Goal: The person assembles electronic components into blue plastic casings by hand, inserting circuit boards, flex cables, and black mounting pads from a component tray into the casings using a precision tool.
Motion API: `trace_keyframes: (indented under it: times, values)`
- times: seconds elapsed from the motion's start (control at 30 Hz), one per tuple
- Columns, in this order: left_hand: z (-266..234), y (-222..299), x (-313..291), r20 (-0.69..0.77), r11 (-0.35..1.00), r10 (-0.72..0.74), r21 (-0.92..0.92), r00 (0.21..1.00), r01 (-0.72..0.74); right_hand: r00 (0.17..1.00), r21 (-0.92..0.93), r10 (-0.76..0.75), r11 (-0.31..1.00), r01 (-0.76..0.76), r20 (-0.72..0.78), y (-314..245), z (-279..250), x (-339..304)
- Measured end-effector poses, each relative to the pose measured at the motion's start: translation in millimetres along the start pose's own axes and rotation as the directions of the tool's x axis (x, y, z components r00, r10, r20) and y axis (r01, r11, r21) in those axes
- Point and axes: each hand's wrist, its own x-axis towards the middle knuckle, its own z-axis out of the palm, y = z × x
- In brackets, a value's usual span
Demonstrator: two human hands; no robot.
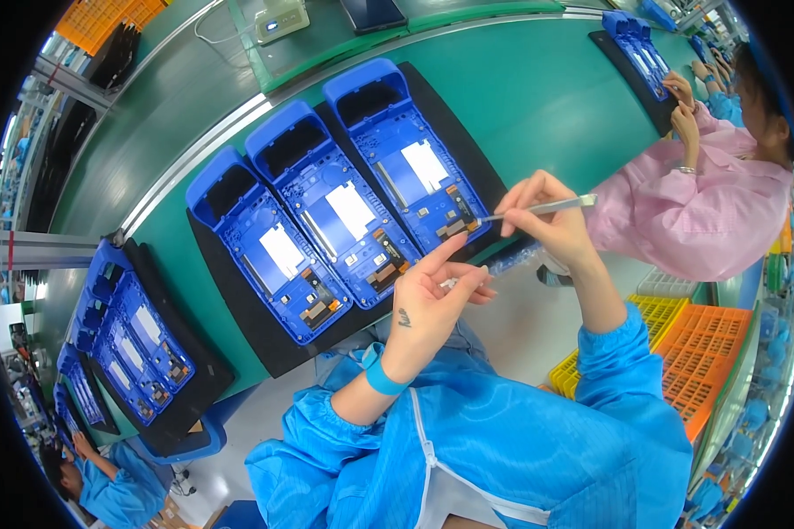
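Observation:
My right hand (549, 220) pinches a pair of metal tweezers (566, 204), their tips over the lower right corner of the rightmost blue device housing (395, 145). My left hand (428, 309), with a blue band at its wrist, stretches its index finger toward that housing's lower edge. Small white pieces (451, 283) lie in its curled fingers; their kind is too small to make out. Beside it are a middle blue housing (313, 181) and a left blue housing (256, 225). All three carry a white rectangle and a small circuit board, side by side on a black mat (450, 106).
The green bench (520, 97) continues on both sides. At left, more blue housings (137, 339) lie on another black mat. A person in pink (688, 194) works at the right, another in blue (123, 489) at lower left. Orange (701, 353) and yellow crates (653, 313) stand right of me.

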Motion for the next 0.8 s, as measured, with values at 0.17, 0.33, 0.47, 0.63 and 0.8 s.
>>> trace_keyframes:
  times: [0.17,0.33,0.47,0.63,0.8]
  values:
    - [4.9,-5.9,-5.7,0.028,0.997,-0.031,-0.065,0.999,0.033,0.964,-0.035,-0.070,0.996,0.081,0.257,-10.2,7.5,-21.7]
    - [-7.5,-32.0,-8.8,0.153,0.955,-0.295,0.070,0.943,0.288,0.975,-0.034,0.095,0.995,-0.090,0.200,-9.0,-16.5,-48.2]
    - [-28.1,-102.0,27.3,-0.008,0.885,0.050,0.463,0.999,-0.040,0.999,0.018,0.047,0.999,-0.048,0.013,-4.7,-22.6,-59.7]
    - [-50.0,-153.9,76.9,0.292,0.166,0.581,0.871,0.760,-0.462,0.988,-0.057,-0.056,0.997,0.048,-0.144,-8.6,-12.2,-56.4]
    - [-25.4,-132.0,81.2,0.592,-0.094,0.390,0.787,0.705,-0.610,0.981,-0.186,-0.032,0.983,-0.004,-0.194,-11.1,-11.6,-55.1]
